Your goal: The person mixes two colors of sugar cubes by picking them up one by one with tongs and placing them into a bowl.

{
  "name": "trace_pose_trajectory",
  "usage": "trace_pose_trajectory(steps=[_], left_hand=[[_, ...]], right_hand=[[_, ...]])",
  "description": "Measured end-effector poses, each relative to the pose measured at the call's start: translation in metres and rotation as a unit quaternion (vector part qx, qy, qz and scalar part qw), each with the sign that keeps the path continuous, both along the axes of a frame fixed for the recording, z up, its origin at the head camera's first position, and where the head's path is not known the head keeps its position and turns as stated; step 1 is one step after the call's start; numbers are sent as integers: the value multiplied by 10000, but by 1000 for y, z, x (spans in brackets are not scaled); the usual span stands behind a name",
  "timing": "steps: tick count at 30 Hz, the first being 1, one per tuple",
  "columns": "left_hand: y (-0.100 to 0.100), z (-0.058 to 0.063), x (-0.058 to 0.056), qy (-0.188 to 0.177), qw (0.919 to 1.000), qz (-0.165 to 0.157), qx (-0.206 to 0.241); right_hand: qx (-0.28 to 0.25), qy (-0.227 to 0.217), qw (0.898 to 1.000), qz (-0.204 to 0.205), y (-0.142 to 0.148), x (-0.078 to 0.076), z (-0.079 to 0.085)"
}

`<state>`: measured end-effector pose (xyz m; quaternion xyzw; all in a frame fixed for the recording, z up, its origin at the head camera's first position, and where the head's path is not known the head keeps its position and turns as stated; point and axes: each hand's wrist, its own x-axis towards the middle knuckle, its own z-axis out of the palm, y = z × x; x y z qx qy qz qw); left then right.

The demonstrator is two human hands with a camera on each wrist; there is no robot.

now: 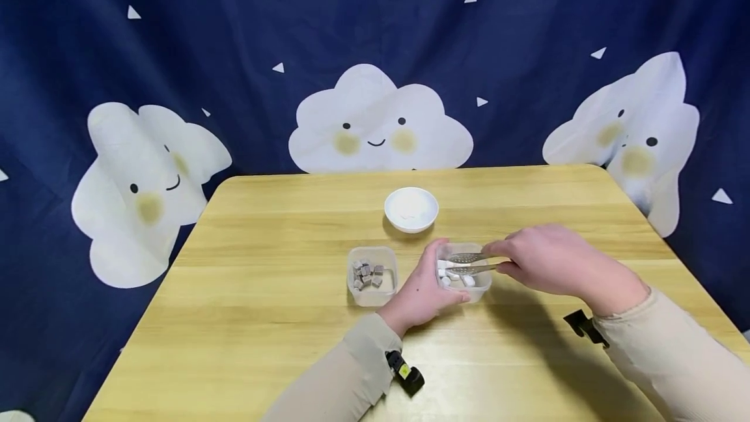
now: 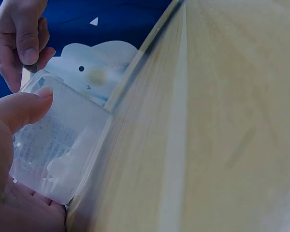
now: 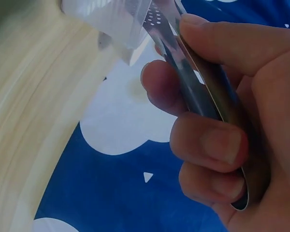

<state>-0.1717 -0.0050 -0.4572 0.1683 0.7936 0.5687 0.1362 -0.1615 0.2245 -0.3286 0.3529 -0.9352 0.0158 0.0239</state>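
My left hand (image 1: pixel 418 292) holds a clear plastic container (image 1: pixel 480 293) by its left side, its thumb along the near wall. Several small white pieces (image 1: pixel 468 281) lie inside. Over on the right, my right hand (image 1: pixel 551 260) grips metal tongs (image 3: pixel 200 94) with perforated ends. The tong ends (image 1: pixel 466 257) reach down into the container and stand apart from each other. Whether they touch a white piece is hard to tell. In the left wrist view the container (image 2: pixel 82 125) looks cloudy, and its contents are blurred through the wall.
A second clear container (image 1: pixel 372 299) with several grey cubes (image 1: pixel 366 272) stands left of the held one. Behind them is a white bowl (image 1: pixel 411 203); faint marks show inside it. All stand on a wooden table (image 1: pixel 263 246) before a dark blue cloud-print curtain (image 1: pixel 246 31).
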Motion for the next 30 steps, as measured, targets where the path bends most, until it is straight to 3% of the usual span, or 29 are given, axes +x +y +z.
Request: trace_pose_trajectory(steps=[9, 20, 30], left_hand=[[-1, 1, -1, -8, 10000, -65, 68], [-2, 5, 1, 11, 9999, -97, 128], [-2, 4, 1, -37, 9999, -84, 136]], right_hand=[[241, 189, 9995, 68, -7, -1, -4], [308, 131, 9994, -50, -13, -4, -6], [259, 364, 9989, 102, -11, -4, -8]])
